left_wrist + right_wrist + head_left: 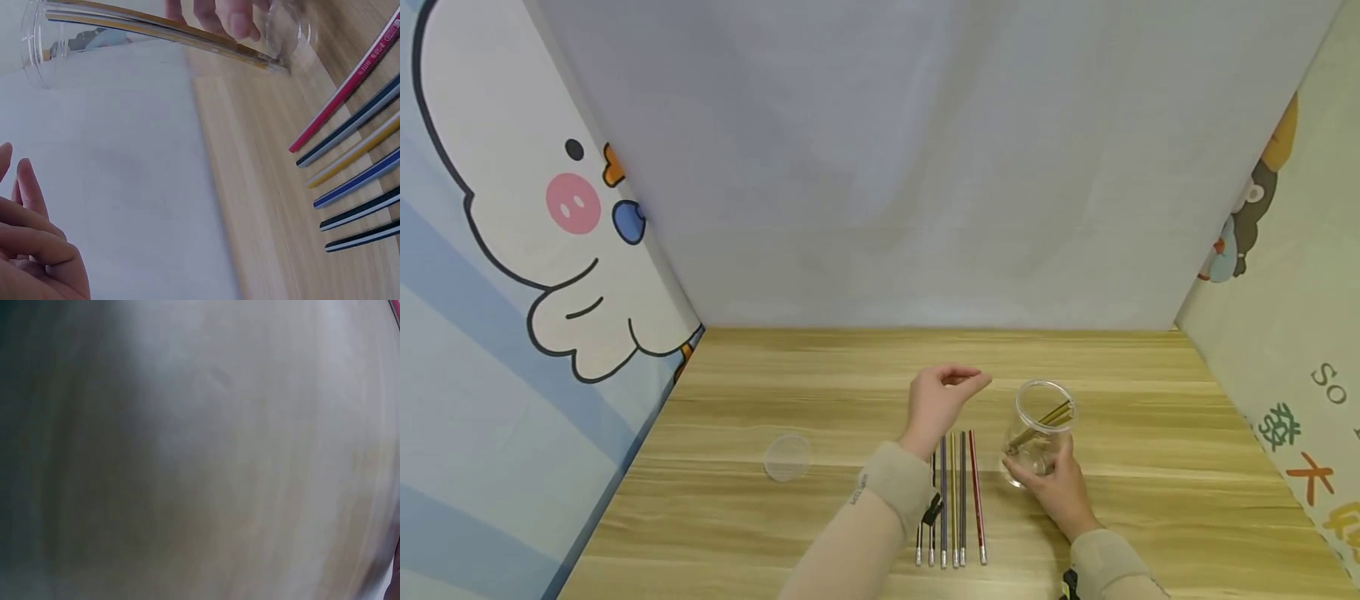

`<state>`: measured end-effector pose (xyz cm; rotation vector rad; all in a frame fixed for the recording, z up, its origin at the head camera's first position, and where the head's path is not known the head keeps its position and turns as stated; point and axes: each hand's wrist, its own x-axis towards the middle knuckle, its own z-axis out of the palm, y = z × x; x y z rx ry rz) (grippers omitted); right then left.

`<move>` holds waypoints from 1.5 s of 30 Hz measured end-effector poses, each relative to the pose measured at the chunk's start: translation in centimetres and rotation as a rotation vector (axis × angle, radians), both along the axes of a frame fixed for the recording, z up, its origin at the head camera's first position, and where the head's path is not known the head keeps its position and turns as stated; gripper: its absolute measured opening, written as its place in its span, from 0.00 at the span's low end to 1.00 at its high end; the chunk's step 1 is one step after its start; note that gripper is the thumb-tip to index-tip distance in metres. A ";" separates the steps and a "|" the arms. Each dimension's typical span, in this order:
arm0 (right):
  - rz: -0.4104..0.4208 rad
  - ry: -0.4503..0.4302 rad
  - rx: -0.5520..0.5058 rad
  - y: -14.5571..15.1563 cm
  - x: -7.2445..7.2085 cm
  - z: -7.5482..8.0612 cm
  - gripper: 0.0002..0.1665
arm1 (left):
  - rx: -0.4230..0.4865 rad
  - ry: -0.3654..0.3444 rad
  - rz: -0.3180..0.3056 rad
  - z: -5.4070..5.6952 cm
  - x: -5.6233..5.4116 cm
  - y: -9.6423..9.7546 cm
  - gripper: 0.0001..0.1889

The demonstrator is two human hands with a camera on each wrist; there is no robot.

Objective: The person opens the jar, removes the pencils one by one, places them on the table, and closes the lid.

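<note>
My right hand (1062,490) grips the lower part of a clear jar (1036,457), which stands at the right of the pencils. Inside the jar, a few yellowish pencils (1042,427) lean slantwise toward the rim. Left of the rim and apart from it hovers my left hand (942,403), its fingers loosely bent and nothing showing between thumb and fingertips. Several pencils lie side by side below that hand, among them a red pencil (977,496), a yellow pencil (356,149) and a blue pencil (357,179). The left forearm covers part of the row.
A round translucent lid (787,457) lies flat on the wooden table (715,508), left of the pencils. A pale curtain (880,167) rises behind the table, with printed panels at both sides. The right wrist view is mostly a blurred, close surface.
</note>
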<state>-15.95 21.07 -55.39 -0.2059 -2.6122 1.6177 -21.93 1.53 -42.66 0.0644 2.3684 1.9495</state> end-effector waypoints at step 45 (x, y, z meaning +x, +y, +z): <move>-0.025 0.002 0.102 0.3 -0.1 -0.2 0.41 | -0.057 -0.026 -0.175 3.2 3.0 7.7 0.03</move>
